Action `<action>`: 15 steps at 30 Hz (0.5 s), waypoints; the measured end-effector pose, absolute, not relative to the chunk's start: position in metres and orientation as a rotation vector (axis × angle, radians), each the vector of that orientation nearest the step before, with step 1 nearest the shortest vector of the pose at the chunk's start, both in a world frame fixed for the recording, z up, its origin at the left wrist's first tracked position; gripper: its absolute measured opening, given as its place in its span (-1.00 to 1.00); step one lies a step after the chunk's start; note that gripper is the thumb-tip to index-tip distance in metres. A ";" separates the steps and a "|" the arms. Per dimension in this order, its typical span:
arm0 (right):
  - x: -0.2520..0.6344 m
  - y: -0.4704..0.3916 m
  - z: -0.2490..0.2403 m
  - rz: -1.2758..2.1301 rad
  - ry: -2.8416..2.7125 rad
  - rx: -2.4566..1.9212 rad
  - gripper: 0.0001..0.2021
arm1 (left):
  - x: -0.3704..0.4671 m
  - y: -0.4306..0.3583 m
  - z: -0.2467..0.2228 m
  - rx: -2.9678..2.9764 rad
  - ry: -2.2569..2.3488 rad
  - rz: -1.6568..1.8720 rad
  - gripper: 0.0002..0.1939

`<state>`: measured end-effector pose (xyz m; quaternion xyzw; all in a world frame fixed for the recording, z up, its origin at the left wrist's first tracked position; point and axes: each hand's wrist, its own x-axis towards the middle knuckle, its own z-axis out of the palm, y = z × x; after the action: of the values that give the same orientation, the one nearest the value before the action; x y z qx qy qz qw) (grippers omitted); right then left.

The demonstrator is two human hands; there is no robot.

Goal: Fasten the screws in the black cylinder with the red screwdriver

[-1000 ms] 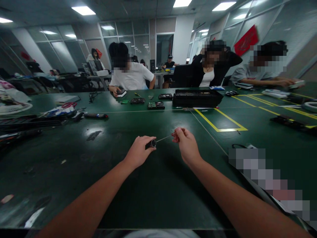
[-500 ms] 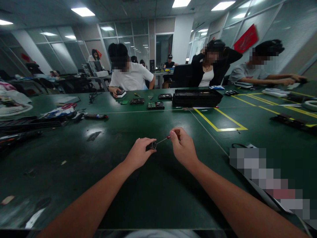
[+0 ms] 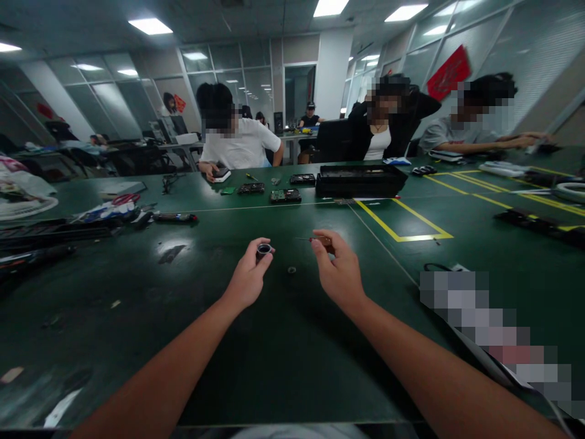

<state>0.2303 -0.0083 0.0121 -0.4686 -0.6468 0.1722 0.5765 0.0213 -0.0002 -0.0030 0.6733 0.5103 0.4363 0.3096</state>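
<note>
1. Far L: plastic bag [image 3: 22, 180] on green tabletop [image 3: 150, 329]; contents can't be made out. Rod-shaped tool w/ red end [image 3: 176, 217] lies to its R, beyond a mixed pile [image 3: 121, 210] w/ red loops.
2. L hand [image 3: 247, 277]: thumb & fingers curled, pinching blk cylinder [image 3: 264, 250], raised above tabletop. Cyl. open end, w/ pale rim, faces cam.; interior dark, contents n/v.
3. Far side, ctr: populated PCB assy [image 3: 286, 196] flat on tabletop, w/ similar blk units near it.
4. Small round part [image 3: 292, 269]: on tabletop, btw. the hands, apart from both.
5. R hand [image 3: 342, 268]: thumb & fingers closed, pinching thin-shaft driver [image 3: 322, 241] by its reddish-brn handle. Shaft pts L, toward cyl.; tip clear of it.
6. Far side, R of ctr: blk open-top box [image 3: 361, 184], on tabletop beside PCB assy. Interior shadowed; contents, if any, can't be ID'd.
</note>
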 end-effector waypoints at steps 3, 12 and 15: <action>0.231 -0.007 0.012 0.404 -1.517 -1.089 -0.75 | 0.022 0.002 0.003 1.615 1.264 1.236 -0.70; 0.231 -0.007 0.014 0.407 -1.493 -1.107 -0.76 | 0.041 0.002 0.031 2.246 1.414 0.646 -0.77; 0.232 -0.006 0.013 0.399 -1.499 -1.112 -0.76 | 0.049 0.013 0.019 2.404 1.393 0.440 -0.77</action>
<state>0.2318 -0.0056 0.0134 -0.4752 -0.6409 0.1705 0.5782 0.0493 0.0128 0.0192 0.8431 0.4885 0.1543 0.1633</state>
